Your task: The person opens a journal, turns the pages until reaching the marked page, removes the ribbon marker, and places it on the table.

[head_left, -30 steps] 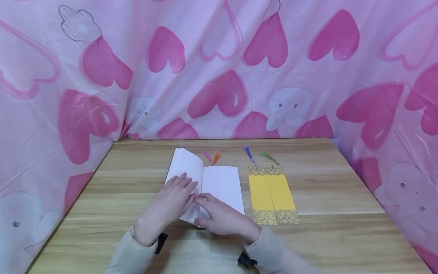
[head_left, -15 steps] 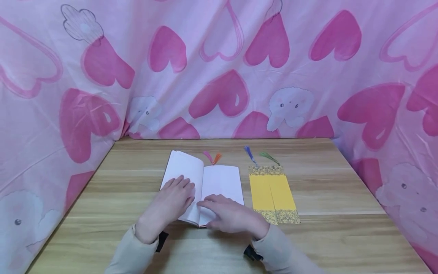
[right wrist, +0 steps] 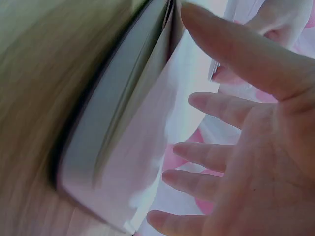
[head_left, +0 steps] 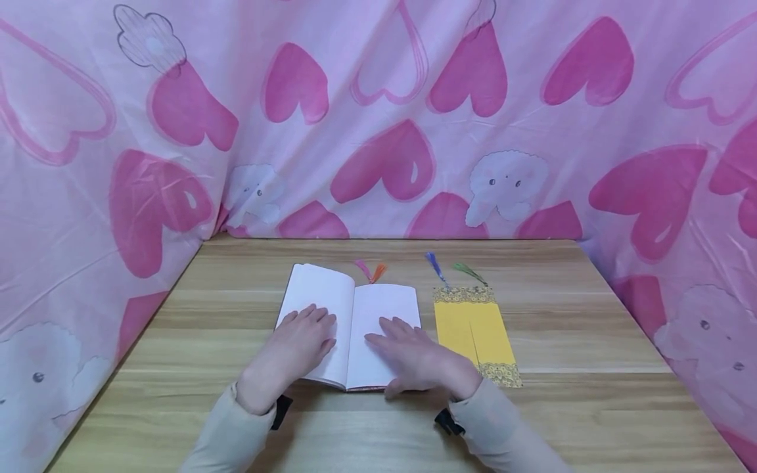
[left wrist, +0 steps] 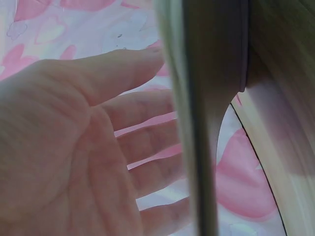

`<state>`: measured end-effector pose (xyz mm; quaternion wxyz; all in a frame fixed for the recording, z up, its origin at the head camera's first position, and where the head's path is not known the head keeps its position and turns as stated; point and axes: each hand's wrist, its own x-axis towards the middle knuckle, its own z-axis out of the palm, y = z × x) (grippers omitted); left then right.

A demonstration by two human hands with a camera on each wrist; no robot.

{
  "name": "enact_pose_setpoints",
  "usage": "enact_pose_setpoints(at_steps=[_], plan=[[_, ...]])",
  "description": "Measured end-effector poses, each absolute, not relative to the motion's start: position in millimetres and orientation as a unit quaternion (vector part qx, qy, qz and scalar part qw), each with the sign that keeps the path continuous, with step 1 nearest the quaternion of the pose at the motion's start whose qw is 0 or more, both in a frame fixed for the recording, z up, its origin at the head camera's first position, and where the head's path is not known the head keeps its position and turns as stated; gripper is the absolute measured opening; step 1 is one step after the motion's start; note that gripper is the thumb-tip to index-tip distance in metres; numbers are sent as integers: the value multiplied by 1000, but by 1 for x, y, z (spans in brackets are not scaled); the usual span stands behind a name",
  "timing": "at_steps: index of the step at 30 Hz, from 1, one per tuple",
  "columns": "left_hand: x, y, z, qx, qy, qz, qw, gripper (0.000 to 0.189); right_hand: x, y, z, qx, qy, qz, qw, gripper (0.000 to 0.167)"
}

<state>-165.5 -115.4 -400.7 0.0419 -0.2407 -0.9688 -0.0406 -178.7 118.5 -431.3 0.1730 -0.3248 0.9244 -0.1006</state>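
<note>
An open notebook (head_left: 322,282) with blank white pages lies on the table, seen edge-on in both wrist views. My left hand (head_left: 298,345) rests on its left page with the fingers straight. Over the right page, my right hand (head_left: 420,355) is spread, its thumb by the lower edge; in the right wrist view its fingers look slightly off the paper. Pink and orange tassels (head_left: 378,271) stick out past the notebook's top edge; what they hang from is hidden. To the right lie two yellow bookmarks (head_left: 467,328) side by side, with lacy black patterned ends, partly behind my right wrist.
Blue (head_left: 434,266) and green tassels (head_left: 470,272) extend from the tops of the yellow bookmarks. The wooden table (head_left: 591,341) is bounded at the back and sides by a pink heart-print cloth (head_left: 378,98).
My right hand has moved rightward from the notebook's centre fold onto the right page, its fingers spreading. The left pages lie flatter. My left hand has stayed nearly in place.
</note>
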Motion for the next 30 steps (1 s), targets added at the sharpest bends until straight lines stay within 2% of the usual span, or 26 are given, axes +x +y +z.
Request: enact_pose_setpoints(at_steps=[5,12,15,22,30], plan=[[-167,-116,-401,-231,-971,-49,26,26,-183,123,-434,-307,927,-93,194,105],[-170,-118,-403,-229,-972,-56,14,24,-188,127,-436,-303,924,-100,208,105],[-170,-118,-404,-230,-971,-56,15,22,-188,128,-435,-303,922,-105,216,99],[-171,-118,-404,-236,-970,-51,22,21,-187,133,-430,-300,919,-113,227,73],[-170,-118,-403,-241,-969,-47,32,22,-181,133,-425,-342,915,-101,189,62]])
